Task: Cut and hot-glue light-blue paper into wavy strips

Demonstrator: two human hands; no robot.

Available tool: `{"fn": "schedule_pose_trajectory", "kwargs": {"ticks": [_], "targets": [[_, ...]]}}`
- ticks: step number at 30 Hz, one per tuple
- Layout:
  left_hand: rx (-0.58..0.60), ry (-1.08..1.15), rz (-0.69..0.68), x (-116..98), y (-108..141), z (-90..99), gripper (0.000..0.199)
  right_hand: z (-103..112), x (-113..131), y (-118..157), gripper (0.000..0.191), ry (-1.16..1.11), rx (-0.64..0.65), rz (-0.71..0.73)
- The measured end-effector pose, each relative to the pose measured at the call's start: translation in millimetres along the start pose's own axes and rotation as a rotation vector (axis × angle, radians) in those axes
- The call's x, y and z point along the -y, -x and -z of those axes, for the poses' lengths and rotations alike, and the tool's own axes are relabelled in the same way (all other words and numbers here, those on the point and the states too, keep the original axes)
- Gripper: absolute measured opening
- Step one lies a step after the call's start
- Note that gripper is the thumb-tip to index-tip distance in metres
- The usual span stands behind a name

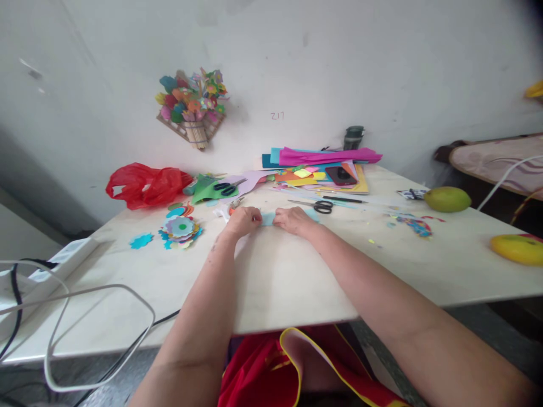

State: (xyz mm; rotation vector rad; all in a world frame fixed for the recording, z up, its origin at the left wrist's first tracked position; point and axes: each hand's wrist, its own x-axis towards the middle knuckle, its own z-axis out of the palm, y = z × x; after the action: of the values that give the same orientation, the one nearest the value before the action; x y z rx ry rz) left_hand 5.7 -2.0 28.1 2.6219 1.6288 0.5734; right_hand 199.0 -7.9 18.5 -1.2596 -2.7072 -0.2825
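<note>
So at the far left of the desk there's a white power strip with cables looping around near it. Next comes a blue paper flower lying flat, a crumpled red plastic bag behind it, then a little pile of paper flowers in mixed colours. Further back, some dark-handled scissors sit on a green sheet.

Around the middle, the left hand has its fingers pinched on the left end of a light blue paper, low over the desk. The right hand is just beside it, fingers bunched and grasping the same paper, and some of the blue pokes out past that hand.

Behind the hands there's a heap of coloured paper with a phone on it. In front of that, more black scissors lie near a black pen. Over to the right it's a bunch of colourful scraps, then a green fruit, and finally a yellow one by the edge.
</note>
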Motion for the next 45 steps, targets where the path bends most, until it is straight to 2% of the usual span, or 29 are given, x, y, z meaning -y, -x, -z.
{"fn": "schedule_pose_trajectory", "kwargs": {"ticks": [3,9,19,27,35,45], "targets": [[0.04,0.081,0.011,3.4,-0.4,-4.1,0.014,3.1,2.9,0.4,0.028,0.041,-0.006,0.029],[0.03,0.144,0.009,6.9,-0.2,-5.1,0.011,5.3,7.9,-0.7,0.031,0.11,-0.004,0.087],[-0.012,0.228,-0.005,13.2,-1.7,-14.7,0.008,-2.7,6.6,-1.5,0.027,0.114,-0.064,0.06],[-0.021,0.181,-0.002,14.8,-2.3,-16.5,0.01,0.3,10.6,-2.5,0.029,0.17,-0.033,0.108],[-0.034,0.176,-0.006,14.7,-1.8,-18.2,0.011,-3.2,9.0,-2.9,0.031,0.106,-0.046,0.048],[-0.032,0.139,0.005,11.3,-1.3,-17.6,0.012,4.4,14.4,-1.9,0.034,0.135,-0.031,0.057]]}}
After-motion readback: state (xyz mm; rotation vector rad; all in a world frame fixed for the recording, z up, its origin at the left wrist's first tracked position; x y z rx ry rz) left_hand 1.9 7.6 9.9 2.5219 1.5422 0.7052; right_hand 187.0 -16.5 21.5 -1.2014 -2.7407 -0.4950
